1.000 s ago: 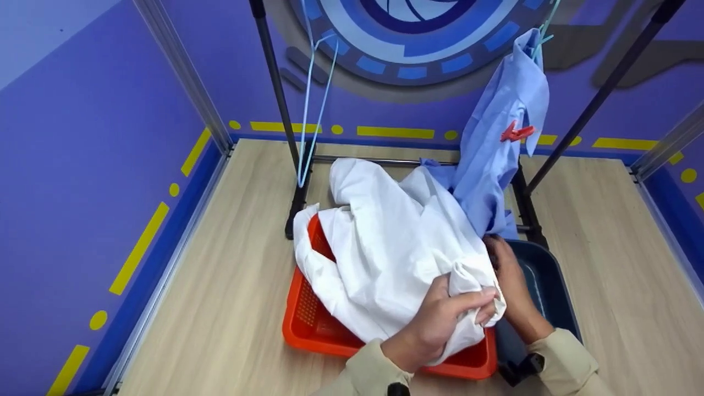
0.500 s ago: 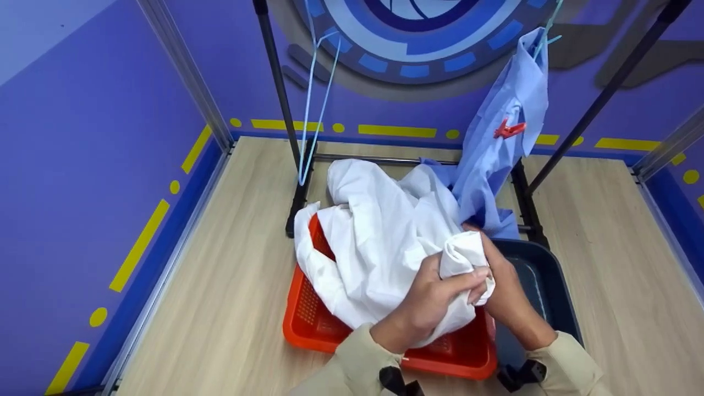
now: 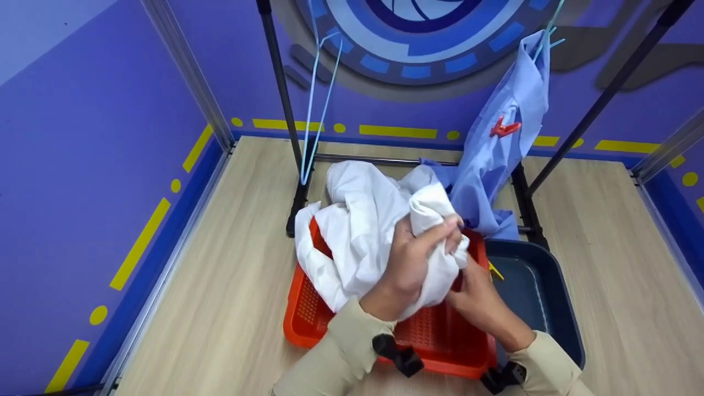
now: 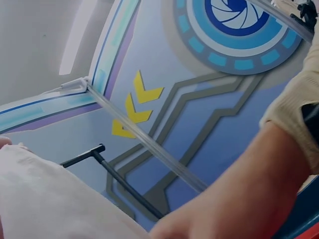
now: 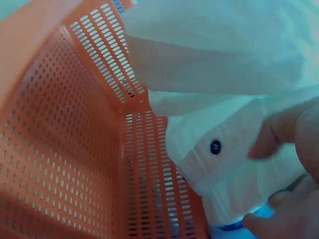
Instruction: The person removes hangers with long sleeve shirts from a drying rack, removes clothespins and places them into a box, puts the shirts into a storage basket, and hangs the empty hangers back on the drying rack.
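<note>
A white shirt lies partly in a red perforated basket, with some cloth draped over its left and back edges. My left hand grips a bunched, folded part of this shirt above the basket. Just below and to the right, my right hand is at the hanging cloth, its fingertips partly hidden in the head view. In the right wrist view, its thumb and fingers stand apart beside white cloth with a dark button. The left wrist view shows mostly wall, with my left hand at the bottom edge.
A dark tray with a yellow clip stands right of the basket. Behind, a blue shirt with a red clothespin hangs from a hanger on the black rack. A bare light-blue hanger hangs at left.
Both hands have moved left and away from me, raising the bunched shirt end. More of the basket's inside and the dark tray's yellow clip show now. The blue shirt has swung slightly.
</note>
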The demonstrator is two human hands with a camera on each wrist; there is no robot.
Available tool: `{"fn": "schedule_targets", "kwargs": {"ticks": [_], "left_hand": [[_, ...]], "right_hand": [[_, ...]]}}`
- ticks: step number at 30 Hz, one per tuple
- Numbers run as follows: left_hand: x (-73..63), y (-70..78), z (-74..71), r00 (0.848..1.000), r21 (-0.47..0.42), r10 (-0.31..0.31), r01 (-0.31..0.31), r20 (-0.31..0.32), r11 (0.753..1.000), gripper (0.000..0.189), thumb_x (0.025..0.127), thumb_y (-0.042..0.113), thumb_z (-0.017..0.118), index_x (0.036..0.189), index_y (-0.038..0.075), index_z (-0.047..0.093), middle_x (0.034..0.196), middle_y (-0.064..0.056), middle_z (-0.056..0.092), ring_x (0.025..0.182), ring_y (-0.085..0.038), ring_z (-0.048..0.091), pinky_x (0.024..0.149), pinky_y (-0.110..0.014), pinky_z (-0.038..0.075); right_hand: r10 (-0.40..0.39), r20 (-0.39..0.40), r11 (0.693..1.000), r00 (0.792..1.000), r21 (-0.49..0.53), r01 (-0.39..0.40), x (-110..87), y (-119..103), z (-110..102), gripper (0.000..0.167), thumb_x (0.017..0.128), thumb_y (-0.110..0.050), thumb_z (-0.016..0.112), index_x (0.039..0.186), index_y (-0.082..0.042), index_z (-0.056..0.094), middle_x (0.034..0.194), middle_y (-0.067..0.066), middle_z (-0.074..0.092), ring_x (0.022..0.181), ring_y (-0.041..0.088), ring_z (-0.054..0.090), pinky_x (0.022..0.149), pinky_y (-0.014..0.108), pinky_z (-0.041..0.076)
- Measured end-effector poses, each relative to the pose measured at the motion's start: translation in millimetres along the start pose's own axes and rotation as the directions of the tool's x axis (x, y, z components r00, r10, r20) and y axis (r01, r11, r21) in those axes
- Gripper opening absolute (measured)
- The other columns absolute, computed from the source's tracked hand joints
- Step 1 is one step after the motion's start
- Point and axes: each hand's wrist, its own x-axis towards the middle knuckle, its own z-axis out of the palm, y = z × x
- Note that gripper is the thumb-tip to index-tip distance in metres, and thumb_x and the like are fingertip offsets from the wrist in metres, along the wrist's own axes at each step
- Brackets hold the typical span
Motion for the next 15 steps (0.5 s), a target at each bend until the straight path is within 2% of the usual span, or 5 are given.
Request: {"fn": "schedule_targets", "kwargs": {"ticks": [3, 6, 8, 10, 15], "left_hand": [[7.0, 4.6, -1.6, 0.998, -0.027, 0.047, -0.048, -0.028, 0.998, 0.007, 0.093, 0.003, 0.049, 0.088, 0.002, 0.054, 0.060, 0.001, 0.045, 0.057, -0.013, 0.044, 0.062, -0.024, 0.038], [11.8, 6.8, -1.3, 0.994, -0.079, 0.081, -0.086, -0.067, 0.993, 0.007, 0.093, 0.002, 0.049, 0.086, 0.004, 0.052, 0.060, 0.000, 0.043, 0.057, -0.014, 0.042, 0.061, -0.024, 0.036], [13.2, 7.3, 0.4, 0.990, -0.100, 0.103, -0.112, -0.092, 0.989, 0.008, 0.092, 0.001, 0.048, 0.086, 0.004, 0.051, 0.059, 0.000, 0.042, 0.056, -0.014, 0.040, 0.061, -0.024, 0.035], [13.3, 7.3, 3.4, 0.985, -0.109, 0.127, -0.139, -0.114, 0.984, 0.007, 0.092, 0.001, 0.049, 0.086, 0.004, 0.050, 0.059, 0.000, 0.041, 0.056, -0.014, 0.040, 0.061, -0.024, 0.035], [10.7, 6.3, 13.6, 0.973, -0.118, 0.179, -0.197, -0.143, 0.973, 0.005, 0.093, 0.002, 0.048, 0.089, 0.002, 0.049, 0.062, 0.000, 0.041, 0.058, -0.013, 0.041, 0.062, -0.023, 0.036]], "right_hand": [[0.020, 0.096, 0.998, 0.995, 0.054, -0.026, -1.3, -3, 3, 0.083, 0.071, -0.016, 0.085, 0.140, -0.017, 0.040, 0.130, -0.002, 0.056, 0.108, 0.013, 0.056, 0.095, 0.032, 0.050], [-0.003, 0.137, 0.992, 0.991, 0.129, -0.015, -0.5, -5, 7, 0.102, 0.062, -0.026, 0.091, 0.145, -0.027, 0.032, 0.138, -0.008, 0.050, 0.118, 0.012, 0.052, 0.101, 0.024, 0.045], [-0.037, 0.141, 0.983, 0.989, 0.181, 0.010, 0.9, -7, 10, 0.106, 0.058, -0.026, 0.094, 0.144, -0.029, 0.032, 0.137, -0.009, 0.050, 0.120, 0.012, 0.051, 0.102, 0.019, 0.043], [-0.072, 0.130, 0.979, 0.989, 0.197, 0.045, 2.8, -10, 13, 0.103, 0.058, -0.026, 0.094, 0.142, -0.027, 0.035, 0.134, -0.009, 0.051, 0.117, 0.012, 0.052, 0.099, 0.018, 0.044], [-0.109, 0.054, 0.981, 0.993, 0.167, 0.099, 9.2, -17, 23, 0.075, 0.065, -0.021, 0.088, 0.127, -0.010, 0.048, 0.113, -0.005, 0.060, 0.098, 0.009, 0.056, 0.087, 0.024, 0.050]]}}
